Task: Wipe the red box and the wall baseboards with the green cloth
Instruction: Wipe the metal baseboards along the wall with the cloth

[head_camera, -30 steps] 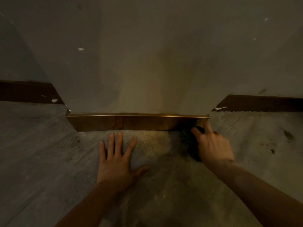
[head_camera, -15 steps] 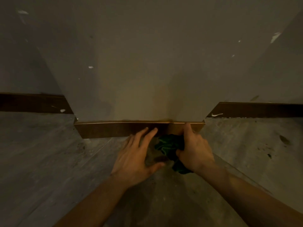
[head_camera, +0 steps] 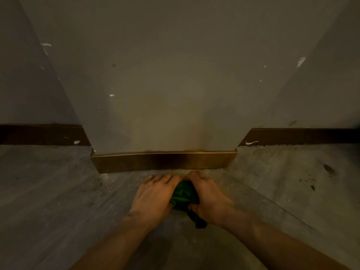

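The green cloth (head_camera: 183, 195) is bunched up on the floor between my two hands, just in front of the brown baseboard (head_camera: 163, 161) at the foot of a projecting wall column. My left hand (head_camera: 153, 197) grips the cloth from the left with curled fingers. My right hand (head_camera: 208, 197) grips it from the right, and a dark tail of cloth hangs out below that hand. Both hands sit a short way back from the baseboard, not touching it. No red box is in view.
Darker baseboards run along the recessed walls at the left (head_camera: 39, 134) and right (head_camera: 303, 136), each with white paint marks. The grey floor (head_camera: 58, 201) is dusty, with dark spots at the right (head_camera: 329, 169). The grey wall column (head_camera: 161, 84) rises straight ahead.
My right hand pulled the cloth off the right end of the baseboard and back toward me. My left hand lifted from the floor and closed on the cloth from the left.
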A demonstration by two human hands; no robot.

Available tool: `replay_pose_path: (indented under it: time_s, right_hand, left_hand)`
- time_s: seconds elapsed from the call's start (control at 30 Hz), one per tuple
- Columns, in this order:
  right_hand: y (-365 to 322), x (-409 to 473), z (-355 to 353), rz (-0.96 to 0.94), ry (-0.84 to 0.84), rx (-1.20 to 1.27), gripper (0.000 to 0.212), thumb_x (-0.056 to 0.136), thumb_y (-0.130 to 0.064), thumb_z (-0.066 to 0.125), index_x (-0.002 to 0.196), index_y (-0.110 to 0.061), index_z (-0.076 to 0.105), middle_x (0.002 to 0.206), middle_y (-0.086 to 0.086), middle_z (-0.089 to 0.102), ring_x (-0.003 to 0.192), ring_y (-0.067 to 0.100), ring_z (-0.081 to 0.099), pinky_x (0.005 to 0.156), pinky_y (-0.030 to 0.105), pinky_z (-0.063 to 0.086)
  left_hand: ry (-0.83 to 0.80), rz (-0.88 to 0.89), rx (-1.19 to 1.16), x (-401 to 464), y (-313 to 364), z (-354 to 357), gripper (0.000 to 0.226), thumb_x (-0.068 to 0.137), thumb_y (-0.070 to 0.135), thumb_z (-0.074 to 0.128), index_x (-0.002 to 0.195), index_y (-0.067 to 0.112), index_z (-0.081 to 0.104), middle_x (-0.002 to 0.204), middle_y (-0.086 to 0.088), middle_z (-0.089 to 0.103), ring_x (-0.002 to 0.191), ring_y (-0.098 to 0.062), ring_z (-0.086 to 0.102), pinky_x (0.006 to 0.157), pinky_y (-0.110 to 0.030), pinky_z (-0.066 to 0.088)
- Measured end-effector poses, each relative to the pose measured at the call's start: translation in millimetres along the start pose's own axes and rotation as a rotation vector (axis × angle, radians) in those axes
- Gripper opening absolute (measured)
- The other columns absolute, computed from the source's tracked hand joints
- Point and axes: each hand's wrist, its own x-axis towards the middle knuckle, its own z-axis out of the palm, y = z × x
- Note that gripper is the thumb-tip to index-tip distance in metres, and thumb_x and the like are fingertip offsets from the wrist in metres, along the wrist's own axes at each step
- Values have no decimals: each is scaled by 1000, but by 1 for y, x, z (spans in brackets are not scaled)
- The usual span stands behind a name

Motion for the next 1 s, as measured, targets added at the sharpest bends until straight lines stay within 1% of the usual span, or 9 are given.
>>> replay_pose_path:
  time_s: [0.13,0.3,0.4,0.53,0.63,0.7,0.77,0.9,1.0]
  right_hand:
    - [-3,-3,-3,-3,27,-97,47,83,-19,74,123,-28,50,123,-4,53,105,17,56,88,31,50]
    - [-8,-5,-18,-62,95,-196,36,87,-17,69,116,-25,49,117,-2,54,100,22,58,82,38,51]
    - [-9,-8,-30,-80,149,-225,35,87,-17,69,114,-26,49,114,-3,53,96,20,59,81,38,51]
    - [-7,-9,-53,-108,199,-273,40,86,-18,69,121,-26,50,119,-2,56,98,23,61,81,39,53]
    - [-4,-10,-77,-131,233,-336,36,85,-17,67,116,-22,49,113,1,56,94,28,61,72,40,51]
    - [-1,-14,-98,-125,244,-384,34,83,-17,67,111,-22,47,108,2,55,90,32,61,65,38,44]
    - [1,-19,-124,-117,250,-437,36,81,-17,67,109,-23,46,108,2,55,89,34,61,65,38,43]
    - [5,-35,-180,-108,203,-518,40,80,-19,69,110,-27,44,110,-1,54,91,30,61,69,39,47]
    - [7,-43,-214,-130,193,-546,43,78,-20,73,108,-29,43,111,-2,56,93,28,61,70,38,45]
  left_hand:
    - [-4,3,-21,-4,1,-3,50,88,35,68,132,36,45,135,8,58,127,-16,53,109,-35,34]
    - [44,-6,-21,2,4,-21,47,81,34,72,120,36,45,121,7,63,114,-19,60,99,-36,42]
    - [72,51,4,13,8,-34,45,79,30,72,115,35,45,113,7,63,109,-20,61,92,-37,42]
    - [103,99,28,30,16,-49,43,78,30,71,115,34,48,114,6,64,108,-21,62,91,-36,43]
    - [117,131,4,47,25,-65,42,78,28,68,116,31,50,115,3,66,107,-24,64,86,-36,44]
    - [131,141,-26,60,36,-78,38,79,26,67,113,30,50,113,2,67,105,-26,64,78,-35,41]
    - [152,160,-46,74,50,-93,33,81,30,69,108,30,49,111,2,67,104,-26,64,72,-34,36]
    - [181,253,-60,97,80,-122,40,81,49,71,107,30,48,111,3,65,102,-25,65,74,-35,44]
    - [234,298,-56,110,95,-138,44,79,52,71,109,30,48,110,4,64,101,-25,65,70,-35,41]
